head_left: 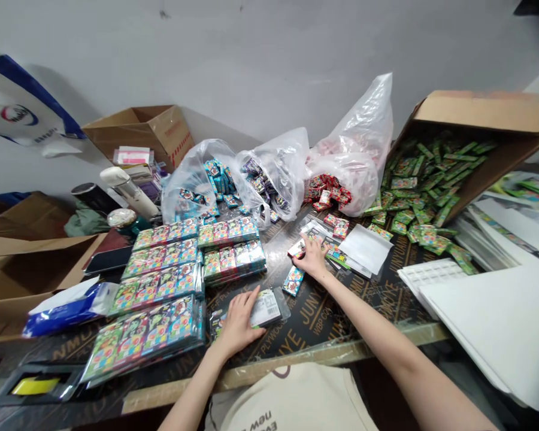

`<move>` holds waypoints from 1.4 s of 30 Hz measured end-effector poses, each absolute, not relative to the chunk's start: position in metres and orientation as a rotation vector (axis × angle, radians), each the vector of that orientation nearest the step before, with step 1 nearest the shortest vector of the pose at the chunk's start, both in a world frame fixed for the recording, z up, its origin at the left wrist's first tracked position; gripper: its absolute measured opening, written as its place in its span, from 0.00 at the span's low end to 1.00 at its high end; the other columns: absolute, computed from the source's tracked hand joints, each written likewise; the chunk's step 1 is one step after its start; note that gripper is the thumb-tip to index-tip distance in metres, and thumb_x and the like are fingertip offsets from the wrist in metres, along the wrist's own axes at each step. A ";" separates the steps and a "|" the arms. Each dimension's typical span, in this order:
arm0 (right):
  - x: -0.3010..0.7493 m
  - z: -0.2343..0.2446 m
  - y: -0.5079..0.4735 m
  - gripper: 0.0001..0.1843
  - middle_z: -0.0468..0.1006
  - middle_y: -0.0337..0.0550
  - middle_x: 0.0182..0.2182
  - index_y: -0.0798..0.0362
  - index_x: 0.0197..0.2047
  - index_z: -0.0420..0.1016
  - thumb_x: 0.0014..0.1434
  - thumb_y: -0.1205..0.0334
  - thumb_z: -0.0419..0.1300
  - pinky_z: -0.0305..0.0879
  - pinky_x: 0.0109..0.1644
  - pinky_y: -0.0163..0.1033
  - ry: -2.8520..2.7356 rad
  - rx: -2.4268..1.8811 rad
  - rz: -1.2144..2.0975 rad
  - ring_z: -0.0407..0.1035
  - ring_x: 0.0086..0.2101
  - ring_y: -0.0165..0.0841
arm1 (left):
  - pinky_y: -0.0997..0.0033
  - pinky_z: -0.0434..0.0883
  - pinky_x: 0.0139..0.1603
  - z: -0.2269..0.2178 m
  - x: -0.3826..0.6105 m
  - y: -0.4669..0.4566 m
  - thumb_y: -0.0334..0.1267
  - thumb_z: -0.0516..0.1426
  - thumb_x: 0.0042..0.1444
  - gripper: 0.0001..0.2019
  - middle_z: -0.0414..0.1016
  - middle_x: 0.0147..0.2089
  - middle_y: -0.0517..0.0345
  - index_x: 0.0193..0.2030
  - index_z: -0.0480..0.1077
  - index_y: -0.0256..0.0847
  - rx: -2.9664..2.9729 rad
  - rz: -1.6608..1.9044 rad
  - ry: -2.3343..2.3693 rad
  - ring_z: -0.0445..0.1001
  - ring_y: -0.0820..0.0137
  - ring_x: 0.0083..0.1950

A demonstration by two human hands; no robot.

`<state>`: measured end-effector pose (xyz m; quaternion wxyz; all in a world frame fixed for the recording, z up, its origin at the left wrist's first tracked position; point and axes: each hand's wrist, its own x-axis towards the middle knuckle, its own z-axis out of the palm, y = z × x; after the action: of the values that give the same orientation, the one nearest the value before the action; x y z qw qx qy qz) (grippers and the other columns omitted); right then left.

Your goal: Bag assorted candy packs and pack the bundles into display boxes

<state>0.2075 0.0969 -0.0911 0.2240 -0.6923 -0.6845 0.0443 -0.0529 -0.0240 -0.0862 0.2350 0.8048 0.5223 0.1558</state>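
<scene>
My left hand (pixel 240 320) lies with fingers spread on a clear-wrapped flat pack (pixel 268 309) that has a barcode on its upper face. Farther right, my right hand (pixel 312 256) has its thumb and fingers around a small box (pixel 296 248), partly covered by the fingers. Just below that hand is a small blue box (pixel 293 280) on the dark board. Beside the right hand's fingers lie printed card sleeves (pixel 336 257) and a white sheet (pixel 365 248). Two or so small red boxes (pixel 340 227) sit behind them.
Stacks of wrapped colourful packs (pixel 157 281) stand at left. Behind are clear bags of blue (pixel 220 179), purple (pixel 263 179) and red boxes (pixel 327 188). A tipped carton (pixel 480 114) spills green boxes (pixel 431 179). White sheets (pixel 489 317) lie right; bottles (pixel 130 191) stand back left.
</scene>
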 end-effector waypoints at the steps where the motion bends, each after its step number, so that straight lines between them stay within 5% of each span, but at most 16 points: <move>1: 0.205 -0.090 0.095 0.39 0.66 0.51 0.46 0.51 0.61 0.53 0.45 0.55 0.58 0.40 0.55 0.55 -1.922 -1.852 0.128 0.56 0.49 0.48 | 0.55 0.56 0.57 -0.086 -0.053 -0.024 0.37 0.61 0.38 0.45 0.62 0.54 0.51 0.64 0.46 0.47 2.204 0.424 1.433 0.58 0.57 0.56; 9: 0.215 -0.058 0.034 0.44 0.65 0.48 0.51 0.52 0.62 0.48 0.40 0.60 0.58 0.50 0.53 0.46 -2.088 -1.433 0.340 0.59 0.49 0.44 | 0.54 0.57 0.57 -0.075 -0.050 -0.025 0.34 0.59 0.39 0.47 0.62 0.54 0.51 0.66 0.40 0.46 2.210 0.574 1.464 0.60 0.57 0.55; 22: 0.236 -0.044 0.015 0.39 0.69 0.47 0.47 0.51 0.58 0.56 0.40 0.63 0.58 0.48 0.50 0.46 -2.129 -1.470 0.256 0.61 0.47 0.45 | 0.53 0.55 0.59 -0.067 -0.047 -0.027 0.36 0.60 0.40 0.47 0.61 0.56 0.50 0.66 0.39 0.42 2.245 0.640 1.425 0.58 0.56 0.58; 27: 0.226 -0.032 0.005 0.41 0.67 0.48 0.50 0.51 0.60 0.53 0.41 0.59 0.60 0.47 0.52 0.46 -2.218 -1.344 0.384 0.61 0.48 0.44 | 0.50 0.55 0.60 -0.065 -0.047 -0.028 0.37 0.61 0.40 0.49 0.62 0.56 0.49 0.66 0.38 0.42 2.255 0.659 1.410 0.59 0.56 0.58; 32: 0.207 -0.020 -0.008 0.40 0.66 0.48 0.52 0.49 0.60 0.53 0.43 0.65 0.59 0.44 0.54 0.50 -2.464 -1.160 0.508 0.60 0.50 0.44 | 0.47 0.51 0.62 -0.058 -0.044 -0.027 0.36 0.60 0.42 0.49 0.57 0.61 0.48 0.66 0.34 0.43 2.302 0.666 1.325 0.57 0.55 0.61; 37: 0.203 -0.027 -0.003 0.45 0.59 0.50 0.59 0.49 0.64 0.42 0.46 0.66 0.59 0.39 0.59 0.52 -2.493 -1.003 0.664 0.55 0.56 0.42 | 0.45 0.51 0.62 -0.051 -0.041 -0.025 0.35 0.59 0.43 0.49 0.55 0.63 0.47 0.66 0.32 0.44 2.336 0.654 1.249 0.56 0.56 0.62; 40: 0.207 -0.035 0.000 0.53 0.51 0.54 0.62 0.51 0.65 0.33 0.45 0.56 0.64 0.33 0.61 0.53 -2.406 -0.987 0.674 0.49 0.59 0.44 | 0.46 0.53 0.61 -0.052 -0.041 -0.021 0.35 0.59 0.44 0.47 0.57 0.61 0.47 0.66 0.34 0.44 2.300 0.692 1.303 0.56 0.56 0.62; 42: 0.206 -0.038 -0.004 0.56 0.58 0.55 0.59 0.51 0.65 0.31 0.44 0.49 0.64 0.28 0.61 0.55 -2.268 -1.084 0.632 0.49 0.60 0.44 | 0.48 0.57 0.60 -0.054 -0.040 -0.018 0.35 0.59 0.44 0.47 0.61 0.58 0.48 0.66 0.35 0.43 2.241 0.756 1.353 0.59 0.57 0.60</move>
<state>0.2059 -0.0039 -0.0376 0.2715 -0.4026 -0.8421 0.2348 -0.0402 -0.0176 -0.0540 0.2068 0.8046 0.4859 0.2715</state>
